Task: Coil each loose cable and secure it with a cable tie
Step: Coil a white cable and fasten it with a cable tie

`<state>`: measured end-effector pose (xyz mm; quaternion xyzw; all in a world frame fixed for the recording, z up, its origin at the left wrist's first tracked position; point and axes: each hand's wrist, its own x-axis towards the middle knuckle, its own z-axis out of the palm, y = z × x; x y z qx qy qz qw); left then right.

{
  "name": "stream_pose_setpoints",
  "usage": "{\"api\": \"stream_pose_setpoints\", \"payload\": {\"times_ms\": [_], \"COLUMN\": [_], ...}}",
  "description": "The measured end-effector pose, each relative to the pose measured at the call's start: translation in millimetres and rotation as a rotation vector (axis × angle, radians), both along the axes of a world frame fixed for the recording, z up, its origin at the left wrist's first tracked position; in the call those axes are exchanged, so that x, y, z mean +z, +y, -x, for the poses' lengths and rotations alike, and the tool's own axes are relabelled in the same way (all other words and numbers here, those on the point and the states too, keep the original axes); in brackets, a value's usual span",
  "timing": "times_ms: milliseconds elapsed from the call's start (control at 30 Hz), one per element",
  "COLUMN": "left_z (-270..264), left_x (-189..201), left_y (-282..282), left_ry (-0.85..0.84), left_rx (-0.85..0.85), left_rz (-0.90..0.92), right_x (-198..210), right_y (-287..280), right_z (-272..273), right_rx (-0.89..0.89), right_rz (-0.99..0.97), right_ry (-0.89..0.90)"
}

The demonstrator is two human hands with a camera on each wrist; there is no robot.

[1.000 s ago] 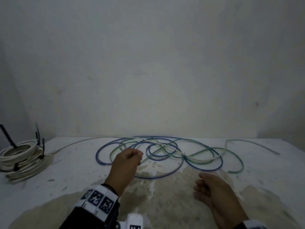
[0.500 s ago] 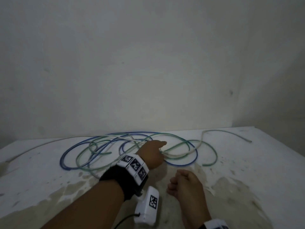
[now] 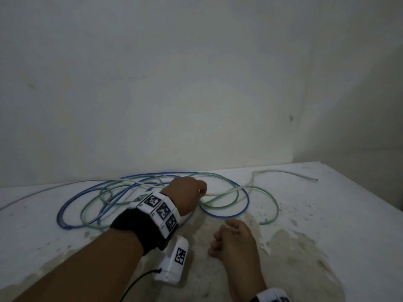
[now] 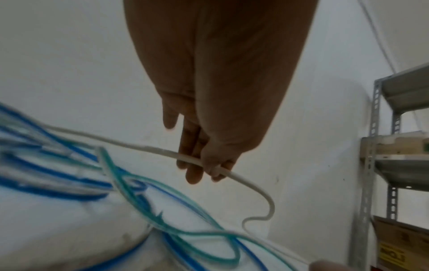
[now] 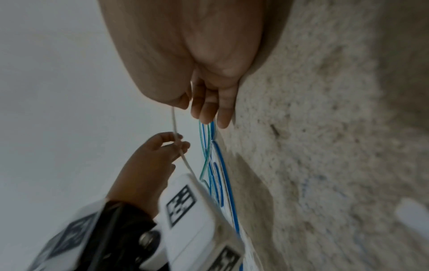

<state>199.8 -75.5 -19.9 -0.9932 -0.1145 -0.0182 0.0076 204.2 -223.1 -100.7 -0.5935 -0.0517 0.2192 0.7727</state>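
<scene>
A tangle of loose cables lies on the white table (image 3: 349,192): a blue cable (image 3: 247,199), a green cable (image 3: 276,207) and a white cable (image 3: 283,171) whose free end trails to the right. My left hand (image 3: 201,190) reaches across the tangle and pinches the white cable (image 4: 241,178) between thumb and fingers (image 4: 194,176), lifting it a little off the table. Closer to me, my right hand (image 3: 220,236) rests on the table with loosely curled fingers (image 5: 204,110) and holds nothing. From the right wrist, the left hand (image 5: 176,143) is seen gripping the white cable (image 5: 173,119).
A plain wall stands right behind the table. The table's right edge (image 3: 388,192) runs back to a corner. A brownish stained patch (image 3: 294,247) covers the near tabletop. A grey metal shelf rack (image 4: 371,146) with a cardboard box (image 4: 399,243) stands to the right.
My left hand has reached further right over the tangle and taken hold of the white cable. My head has turned right, so the tied coil at the left is out of view.
</scene>
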Motion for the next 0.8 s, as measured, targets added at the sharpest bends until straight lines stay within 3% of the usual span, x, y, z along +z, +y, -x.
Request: {"api": "stream_pose_setpoints", "payload": {"times_ms": [100, 300, 500, 600, 800], "left_z": [25.0, 90.9, 146.1, 170.3, 211.4], "left_x": [23.6, 50.1, 30.1, 22.2, 28.1], "left_y": [-5.8, -30.6, -23.4, 3.2, 19.0], "left_ry": [-0.072, -0.198, -0.134, -0.176, -0.443], "left_rx": [-0.104, -0.377, -0.184, -0.109, -0.193], "left_rz": [0.124, 0.132, -0.057, 0.016, 0.137], "right_x": [-2.2, 2.6, 20.2, 22.0, 14.6], "right_y": [-4.0, -15.6, -29.9, -34.5, -41.2], "right_z": [-2.1, -4.6, -1.1, -2.3, -18.8], "right_rx": [-0.104, -0.172, -0.263, -0.345, -0.402], "right_rz": [0.037, 0.259, 0.433, 0.492, 0.683], "right_ry": [-0.155, -0.502, -0.779, -0.834, -0.914]}}
